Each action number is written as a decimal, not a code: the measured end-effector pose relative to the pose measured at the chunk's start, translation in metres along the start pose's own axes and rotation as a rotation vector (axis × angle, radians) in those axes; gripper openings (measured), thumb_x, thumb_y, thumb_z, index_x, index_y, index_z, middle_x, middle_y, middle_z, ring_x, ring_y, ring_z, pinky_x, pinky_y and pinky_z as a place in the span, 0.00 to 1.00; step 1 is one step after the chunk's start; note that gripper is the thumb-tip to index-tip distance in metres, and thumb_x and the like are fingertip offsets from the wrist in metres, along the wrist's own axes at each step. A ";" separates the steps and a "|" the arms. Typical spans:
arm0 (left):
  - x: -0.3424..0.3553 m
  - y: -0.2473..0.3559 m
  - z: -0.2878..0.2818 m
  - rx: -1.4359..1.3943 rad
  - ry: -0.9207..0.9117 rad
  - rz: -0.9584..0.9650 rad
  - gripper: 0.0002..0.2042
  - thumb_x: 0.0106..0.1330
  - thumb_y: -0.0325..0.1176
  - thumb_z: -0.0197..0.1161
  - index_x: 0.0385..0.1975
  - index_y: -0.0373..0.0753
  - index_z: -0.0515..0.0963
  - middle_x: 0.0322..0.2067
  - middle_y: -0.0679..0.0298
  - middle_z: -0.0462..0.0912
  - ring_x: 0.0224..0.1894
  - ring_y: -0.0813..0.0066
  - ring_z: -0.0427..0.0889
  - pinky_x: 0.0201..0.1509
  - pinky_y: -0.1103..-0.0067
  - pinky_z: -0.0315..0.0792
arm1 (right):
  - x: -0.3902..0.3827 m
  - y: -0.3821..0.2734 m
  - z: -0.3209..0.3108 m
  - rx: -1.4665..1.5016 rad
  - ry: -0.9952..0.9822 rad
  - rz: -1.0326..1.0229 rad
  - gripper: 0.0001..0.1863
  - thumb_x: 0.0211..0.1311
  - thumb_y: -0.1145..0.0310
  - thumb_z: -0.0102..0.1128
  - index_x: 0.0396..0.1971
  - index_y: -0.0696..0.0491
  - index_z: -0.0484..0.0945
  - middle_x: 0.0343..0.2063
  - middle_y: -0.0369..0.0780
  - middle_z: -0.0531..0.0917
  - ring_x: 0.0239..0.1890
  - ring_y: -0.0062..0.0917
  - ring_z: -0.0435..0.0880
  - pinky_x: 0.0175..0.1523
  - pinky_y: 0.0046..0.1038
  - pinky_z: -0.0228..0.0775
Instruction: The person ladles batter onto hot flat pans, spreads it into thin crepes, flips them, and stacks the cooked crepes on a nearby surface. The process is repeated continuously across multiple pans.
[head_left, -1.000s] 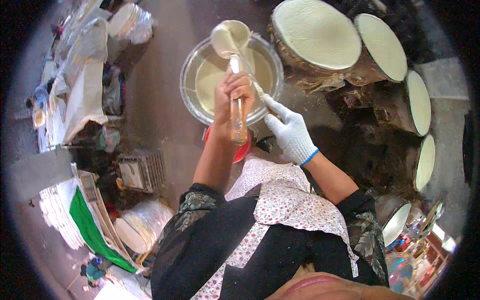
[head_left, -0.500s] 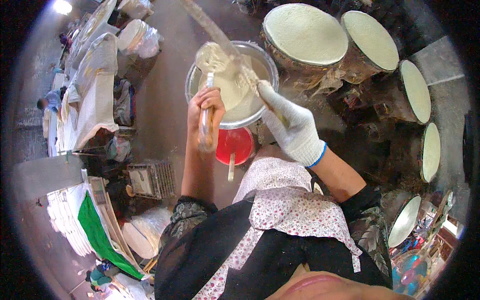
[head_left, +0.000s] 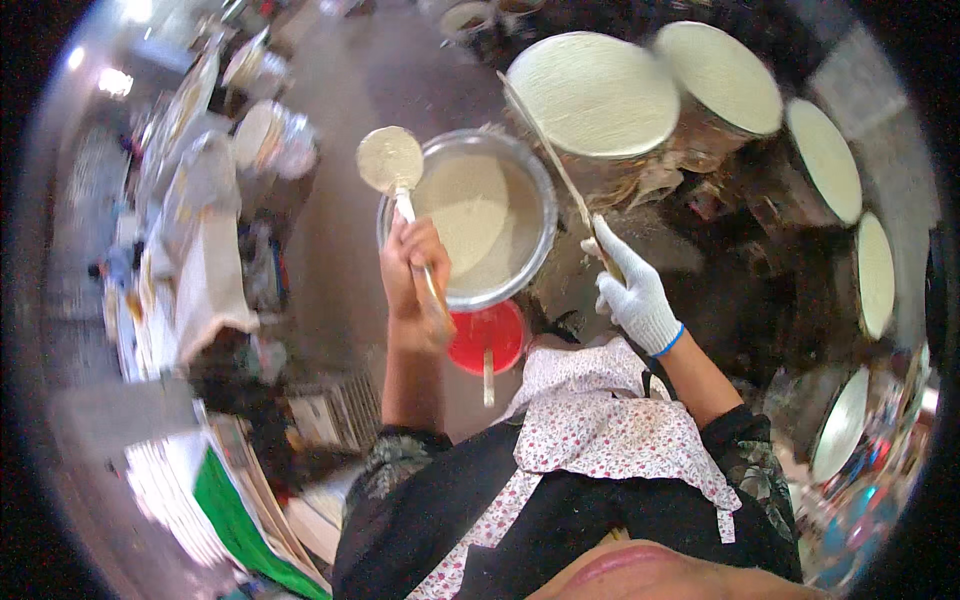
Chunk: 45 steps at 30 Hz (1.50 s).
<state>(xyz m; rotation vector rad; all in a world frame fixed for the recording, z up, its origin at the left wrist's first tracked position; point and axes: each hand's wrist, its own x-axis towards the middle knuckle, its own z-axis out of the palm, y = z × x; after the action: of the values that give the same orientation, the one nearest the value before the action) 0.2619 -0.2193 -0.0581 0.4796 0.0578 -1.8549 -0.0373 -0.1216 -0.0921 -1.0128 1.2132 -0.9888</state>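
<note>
My bare left hand [head_left: 415,262] is closed round the handle of a ladle [head_left: 390,160], whose round bowl is filled with pale, creamy batter. The ladle is held at the left rim of a wide metal basin [head_left: 548,235] containing more of the batter. To the right of the basin, my right hand [head_left: 640,300], in a white knit glove with a blue cuff, grips a long, thin wooden stick [head_left: 553,155]. The stick points up and left, its far end beside a large round griddle [head_left: 592,95] covered with a pale sheet.
Several more round griddles curve down the right side, among them one with a pale sheet [head_left: 718,78]. A red bowl [head_left: 505,345] with a light handle sticking out stands just below the basin. Cloth-draped racks [head_left: 212,240] and a green cloth [head_left: 235,510] lie at left.
The stick has swung away from over the basin to its right, toward the large griddle. The ladle has shifted left to the basin's rim, and the whole view has moved slightly.
</note>
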 end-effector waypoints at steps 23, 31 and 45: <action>0.001 -0.679 0.123 0.010 0.077 -2.035 0.18 0.86 0.35 0.42 0.26 0.43 0.60 0.18 0.71 0.61 0.13 0.81 0.65 0.15 0.80 0.66 | -0.377 0.132 -0.154 0.599 1.945 0.057 0.42 0.62 0.81 0.48 0.78 0.41 0.64 0.53 0.41 0.86 0.16 0.16 0.78 0.18 0.18 0.69; -0.141 -0.865 0.016 0.561 -0.240 -2.350 0.09 0.85 0.35 0.47 0.39 0.38 0.66 0.25 0.72 0.67 0.17 0.88 0.65 0.18 0.85 0.65 | -0.432 0.189 -0.149 0.734 2.301 -0.014 0.40 0.64 0.80 0.50 0.78 0.43 0.65 0.36 0.35 0.84 0.13 0.13 0.71 0.16 0.17 0.63; -0.196 -0.940 -0.129 1.027 -2.848 -0.331 0.24 0.76 0.33 0.58 0.72 0.57 0.73 0.20 0.50 0.80 0.19 0.52 0.78 0.30 0.61 0.74 | -0.392 0.264 -0.180 0.862 2.791 0.013 0.27 0.76 0.72 0.57 0.73 0.49 0.72 0.25 0.26 0.73 0.20 0.08 0.65 0.22 0.16 0.58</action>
<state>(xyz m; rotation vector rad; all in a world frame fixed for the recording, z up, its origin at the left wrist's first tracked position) -0.5148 0.3104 -0.2910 -1.8149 -2.6288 -1.0111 -0.2383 0.3100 -0.2615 2.0995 1.9702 -2.4070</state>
